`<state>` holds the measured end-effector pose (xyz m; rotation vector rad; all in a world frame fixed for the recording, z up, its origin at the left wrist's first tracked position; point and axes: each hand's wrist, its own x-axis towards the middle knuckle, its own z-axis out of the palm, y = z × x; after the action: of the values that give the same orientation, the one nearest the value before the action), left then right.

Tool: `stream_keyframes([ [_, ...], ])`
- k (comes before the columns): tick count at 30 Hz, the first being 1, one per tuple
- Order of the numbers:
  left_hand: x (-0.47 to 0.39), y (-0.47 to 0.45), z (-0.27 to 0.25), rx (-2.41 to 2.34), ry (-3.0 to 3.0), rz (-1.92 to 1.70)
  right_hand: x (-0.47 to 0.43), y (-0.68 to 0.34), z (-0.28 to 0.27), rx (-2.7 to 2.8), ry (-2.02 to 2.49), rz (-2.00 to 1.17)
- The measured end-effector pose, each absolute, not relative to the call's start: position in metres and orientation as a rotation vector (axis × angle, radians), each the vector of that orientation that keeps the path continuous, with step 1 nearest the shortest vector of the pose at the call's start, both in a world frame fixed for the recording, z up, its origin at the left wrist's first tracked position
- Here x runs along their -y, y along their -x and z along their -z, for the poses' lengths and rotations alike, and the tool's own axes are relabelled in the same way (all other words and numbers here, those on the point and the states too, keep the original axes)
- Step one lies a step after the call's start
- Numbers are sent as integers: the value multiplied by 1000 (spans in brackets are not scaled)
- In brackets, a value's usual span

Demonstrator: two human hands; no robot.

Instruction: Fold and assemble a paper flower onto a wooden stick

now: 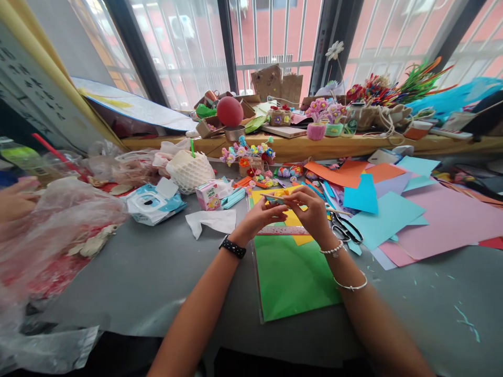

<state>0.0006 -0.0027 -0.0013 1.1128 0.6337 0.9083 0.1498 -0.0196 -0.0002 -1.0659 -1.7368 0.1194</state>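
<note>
Within pinched right hand (313,210), thin stick (272,197)

Black watchband (234,248), white dots; pale beaded bracelet (332,250); bangle (351,288), likely silver.

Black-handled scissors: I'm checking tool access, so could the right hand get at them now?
Probably yes: the black-handled scissors lie close by, largely uncovered, though the right hand appears busy pinching a slim stick.

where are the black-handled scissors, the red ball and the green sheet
Black-handled scissors (346,228): head view, on the handles.
Red ball (230,111): head view, middle of its front.
Green sheet (296,277): head view, bare part nearer the camera.
</note>
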Motion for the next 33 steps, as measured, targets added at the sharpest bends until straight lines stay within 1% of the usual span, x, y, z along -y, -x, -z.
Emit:
stream_keyframes([
  [10, 4, -2, -2, -644, -1137, -911, 18, -148, 0, 1726, 1025, -205],
  [12, 4, -1, -2, -653, -1154, -906, 18, -149, 1, 1757, 1011, -160],
  [17, 4, 0, -2, -630, -1144, -911, 18, -149, 4, 1826, 1018, 87],
  [20, 4, 0, -2, -631, -1124, -906, 19, -148, 5, 1835, 1044, 138],
  [28, 4, 0, -3, -649, -1140, -895, 21, -147, 4, 1801, 1055, 1],
  [33, 5, -1, -2, -656, -1131, -887, 21, -146, 1, 1728, 1059, -168],
])
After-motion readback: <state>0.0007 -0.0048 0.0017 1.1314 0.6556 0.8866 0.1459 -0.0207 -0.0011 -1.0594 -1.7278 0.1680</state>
